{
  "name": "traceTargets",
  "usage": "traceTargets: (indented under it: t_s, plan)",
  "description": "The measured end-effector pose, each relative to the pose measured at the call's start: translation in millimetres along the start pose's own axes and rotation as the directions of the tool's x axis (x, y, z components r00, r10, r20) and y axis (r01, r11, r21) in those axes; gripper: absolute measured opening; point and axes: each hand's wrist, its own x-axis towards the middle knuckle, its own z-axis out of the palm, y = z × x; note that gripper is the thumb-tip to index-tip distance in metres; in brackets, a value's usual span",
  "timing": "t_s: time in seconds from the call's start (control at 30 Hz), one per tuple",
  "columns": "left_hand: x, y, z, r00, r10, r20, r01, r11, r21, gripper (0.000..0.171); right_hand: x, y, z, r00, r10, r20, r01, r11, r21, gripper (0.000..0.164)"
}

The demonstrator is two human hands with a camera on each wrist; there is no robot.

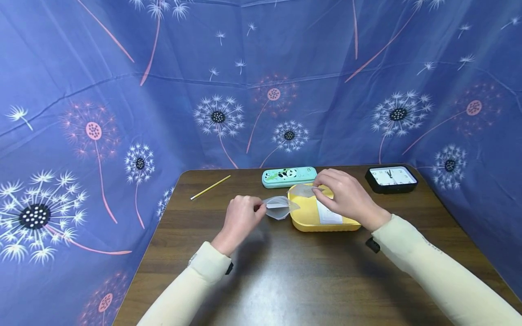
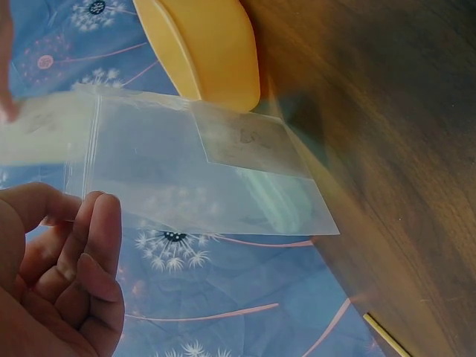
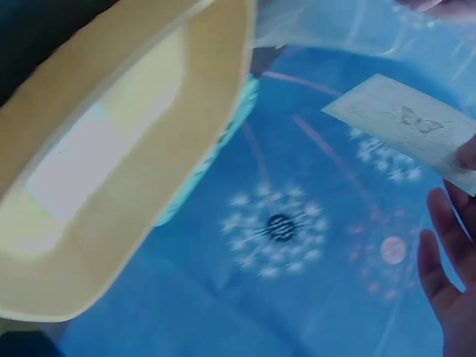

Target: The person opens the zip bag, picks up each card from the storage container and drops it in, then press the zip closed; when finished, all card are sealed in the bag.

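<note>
My left hand (image 1: pixel 242 219) pinches a clear zip bag (image 1: pixel 277 213) by the edge of its mouth. Toward the far end of the bag, a greyish card (image 2: pixel 253 141) shows through the plastic in the left wrist view. Between the thumb and fingers of my right hand (image 1: pixel 346 194) is a thin pale card (image 3: pixel 401 123) with a butterfly printed on it. That card is held over a yellow basket (image 1: pixel 303 223), and in the left wrist view it overlaps the bag's mouth. Inside the basket lies a white printed paper (image 1: pixel 328 215), partly covered by my right hand.
Behind the basket sits a turquoise panda pencil case (image 1: pixel 289 175). A black-framed clock (image 1: pixel 391 178) lies at the back right of the wooden table (image 1: pixel 277 280), and a yellow pencil (image 1: pixel 210 187) at the back left. A blue dandelion-print curtain (image 1: pixel 261 54) hangs around the table.
</note>
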Motion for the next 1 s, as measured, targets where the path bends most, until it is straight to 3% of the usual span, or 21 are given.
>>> traceTargets:
  t_s: [0.2, 0.37, 0.53, 1.0]
  plan:
    - [0.6, -0.1, 0.3, 1.0, 0.001, -0.014, -0.001, 1.0, 0.002, 0.021, 13, -26, -7, 0.988, -0.133, -0.082, 0.137, 0.99, 0.04, 0.008]
    - [0.5, -0.5, 0.4, 1.0, -0.004, -0.017, 0.004, 1.0, -0.008, 0.02, 13, -38, -3, 0.975, -0.196, -0.105, 0.203, 0.978, 0.055, 0.009]
    - [-0.4, -0.6, 0.2, 1.0, -0.008, -0.007, 0.008, 1.0, -0.011, 0.021, 10, -40, 11, 0.982, -0.179, -0.058, 0.183, 0.98, 0.074, 0.001]
    - [-1.6, -1.4, 2.6, 1.0, 0.006, -0.013, -0.006, 1.0, -0.009, 0.02, 8, -40, 52, 0.995, -0.094, 0.025, 0.094, 0.995, 0.023, 0.007]
